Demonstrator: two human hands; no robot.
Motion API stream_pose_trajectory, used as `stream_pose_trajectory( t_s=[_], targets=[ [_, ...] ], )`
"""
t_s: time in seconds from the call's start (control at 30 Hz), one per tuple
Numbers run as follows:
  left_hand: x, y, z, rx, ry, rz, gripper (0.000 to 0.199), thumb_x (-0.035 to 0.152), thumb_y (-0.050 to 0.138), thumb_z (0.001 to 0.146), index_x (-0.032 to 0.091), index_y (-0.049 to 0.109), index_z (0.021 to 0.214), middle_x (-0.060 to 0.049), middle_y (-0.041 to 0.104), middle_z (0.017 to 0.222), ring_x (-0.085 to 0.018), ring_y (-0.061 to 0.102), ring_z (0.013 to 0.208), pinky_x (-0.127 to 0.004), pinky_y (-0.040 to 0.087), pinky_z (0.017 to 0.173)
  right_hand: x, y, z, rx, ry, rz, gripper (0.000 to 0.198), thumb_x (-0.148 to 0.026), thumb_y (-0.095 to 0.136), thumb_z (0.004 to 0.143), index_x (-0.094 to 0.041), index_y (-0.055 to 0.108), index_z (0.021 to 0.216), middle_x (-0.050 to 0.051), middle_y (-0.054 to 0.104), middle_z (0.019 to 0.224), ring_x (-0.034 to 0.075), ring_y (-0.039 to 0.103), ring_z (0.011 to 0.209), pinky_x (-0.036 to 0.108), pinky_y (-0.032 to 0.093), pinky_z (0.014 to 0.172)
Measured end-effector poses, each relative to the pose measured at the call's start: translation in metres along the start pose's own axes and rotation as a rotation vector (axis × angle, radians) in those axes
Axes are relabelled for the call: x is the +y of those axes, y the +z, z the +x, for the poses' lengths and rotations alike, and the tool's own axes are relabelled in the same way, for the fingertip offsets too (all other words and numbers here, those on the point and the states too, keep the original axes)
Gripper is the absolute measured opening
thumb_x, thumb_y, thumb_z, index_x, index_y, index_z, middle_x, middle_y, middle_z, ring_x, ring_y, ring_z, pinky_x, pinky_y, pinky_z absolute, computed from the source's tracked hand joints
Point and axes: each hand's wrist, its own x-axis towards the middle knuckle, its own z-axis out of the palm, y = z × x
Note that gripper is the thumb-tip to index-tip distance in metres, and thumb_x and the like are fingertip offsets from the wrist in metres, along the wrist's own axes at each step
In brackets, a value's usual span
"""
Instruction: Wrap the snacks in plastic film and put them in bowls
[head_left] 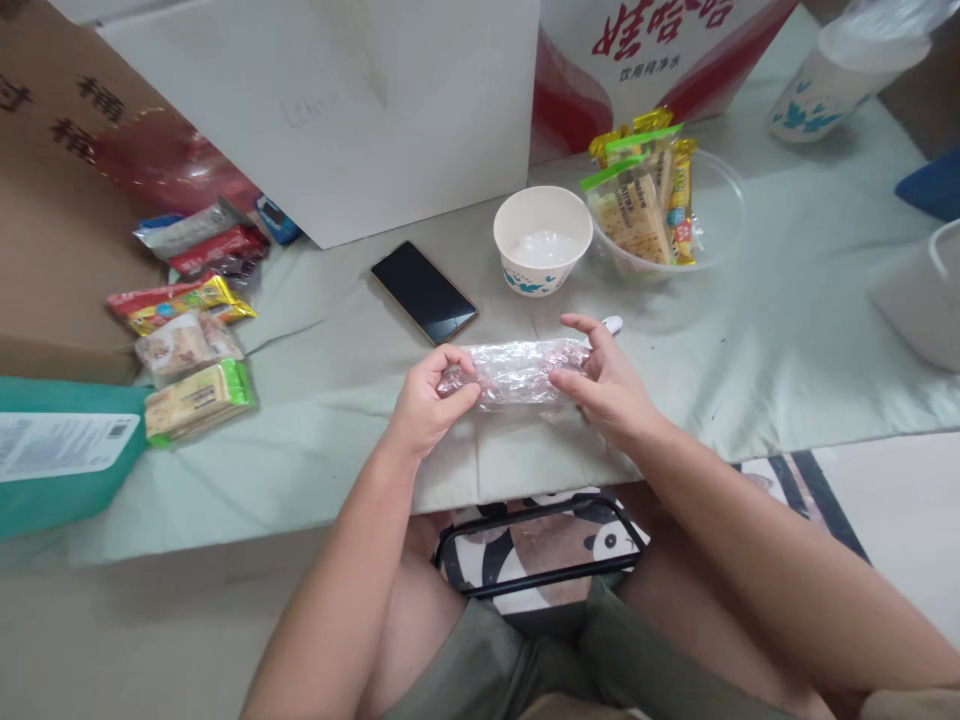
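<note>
A crinkled clear plastic wrapper (pixel 517 372) stretches between my hands just above the front part of the table. My left hand (pixel 435 395) pinches its left end between thumb and fingers. At the right end, my right hand (pixel 607 385) grips the plastic with the thumb on top and the index finger raised. Whether anything lies inside the plastic I cannot tell. Behind it stands a white paper bowl (pixel 536 280) with blue leaf prints and something clear and shiny inside. The tip of a white object (pixel 613 325) shows past my right fingers.
A dark-screened phone (pixel 424 292) lies left of the bowl. A clear plastic bowl (pixel 731 215) with wrapped crackers stands right of it. Wrapped snacks (pixel 199 300) and a green package (pixel 67 450) are at left. Boxes (pixel 337 100) stand behind; a paper bucket (pixel 810 100) is at back right.
</note>
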Motion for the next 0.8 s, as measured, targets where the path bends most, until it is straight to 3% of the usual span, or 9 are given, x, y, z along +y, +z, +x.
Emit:
stream_pose_trajectory(
  t_s=[0.13,0.2,0.27,0.33,0.43,0.53,0.6,0.67,0.8],
  targets=[
    [-0.002,0.004,0.002,0.024,0.120,0.042,0.023,0.022,0.075,0.071,0.021,0.059,0.087,-0.002,0.062,0.095,-0.013,0.059,0.077,-0.026,0.047,0.068,-0.002,0.001,0.000,-0.096,0.047,-0.040,0.034,-0.042,0.076,0.072,-0.023,0.051,0.086,-0.005,0.052,0.069,0.011,0.046,0.060,0.027,0.038,0.060],
    [-0.004,0.004,0.002,0.220,0.290,0.169,0.021,0.019,0.072,0.072,0.022,0.060,0.088,-0.004,0.060,0.105,-0.017,0.060,0.091,-0.029,0.049,0.077,-0.003,0.001,-0.001,-0.075,0.036,-0.071,0.031,-0.042,0.069,0.075,-0.023,0.044,0.073,-0.006,0.048,0.065,0.010,0.043,0.059,0.027,0.036,0.060],
    [-0.005,0.003,0.000,0.440,0.461,0.341,0.014,0.017,0.069,0.076,0.023,0.060,0.085,-0.004,0.058,0.098,-0.019,0.058,0.096,-0.033,0.048,0.085,-0.004,0.001,-0.003,-0.010,0.016,-0.111,0.029,-0.040,0.066,0.076,-0.023,0.043,0.071,-0.005,0.048,0.065,0.011,0.042,0.061,0.027,0.035,0.060],
    [-0.004,0.003,-0.004,0.502,0.555,0.455,0.009,0.019,0.066,0.081,0.024,0.059,0.081,-0.003,0.056,0.087,-0.020,0.056,0.090,-0.036,0.048,0.086,-0.005,0.002,-0.004,0.015,0.011,-0.147,0.027,-0.040,0.065,0.076,-0.023,0.044,0.071,-0.004,0.051,0.068,0.012,0.045,0.064,0.027,0.036,0.062],
    [-0.002,0.010,-0.009,0.267,0.504,0.399,0.008,0.028,0.067,0.085,0.023,0.065,0.092,-0.005,0.064,0.097,-0.021,0.060,0.095,-0.037,0.050,0.088,-0.005,0.005,-0.006,-0.057,-0.008,-0.147,0.029,-0.041,0.066,0.078,-0.023,0.045,0.073,-0.004,0.050,0.067,0.012,0.045,0.064,0.028,0.037,0.063],
    [-0.001,0.017,-0.011,-0.057,0.229,0.153,0.036,0.041,0.075,0.083,0.021,0.067,0.111,-0.010,0.068,0.119,-0.023,0.064,0.107,-0.035,0.052,0.091,-0.002,0.009,-0.008,-0.186,-0.045,-0.083,0.031,-0.042,0.068,0.081,-0.023,0.044,0.076,-0.006,0.046,0.065,0.011,0.040,0.060,0.026,0.035,0.061],
    [-0.001,0.019,-0.011,-0.209,0.042,0.009,0.045,0.046,0.078,0.080,0.020,0.067,0.115,-0.011,0.071,0.117,-0.023,0.067,0.104,-0.034,0.054,0.089,0.001,0.011,-0.008,-0.257,-0.062,-0.035,0.032,-0.042,0.069,0.082,-0.023,0.045,0.078,-0.006,0.047,0.068,0.010,0.041,0.061,0.026,0.035,0.061],
    [0.000,0.019,-0.010,-0.238,-0.043,-0.037,0.043,0.046,0.080,0.079,0.018,0.069,0.110,-0.010,0.074,0.109,-0.022,0.069,0.099,-0.033,0.054,0.088,0.004,0.013,-0.009,-0.305,-0.078,0.002,0.031,-0.041,0.069,0.084,-0.023,0.045,0.080,-0.005,0.048,0.072,0.011,0.042,0.064,0.026,0.036,0.063],
    [0.001,0.017,-0.008,-0.123,-0.056,-0.014,0.035,0.044,0.083,0.076,0.017,0.072,0.097,-0.007,0.075,0.096,-0.018,0.068,0.087,-0.029,0.054,0.081,0.006,0.015,-0.009,-0.353,-0.118,-0.015,0.024,-0.040,0.065,0.089,-0.023,0.048,0.085,-0.004,0.051,0.077,0.012,0.046,0.068,0.027,0.039,0.065]
  ],
)
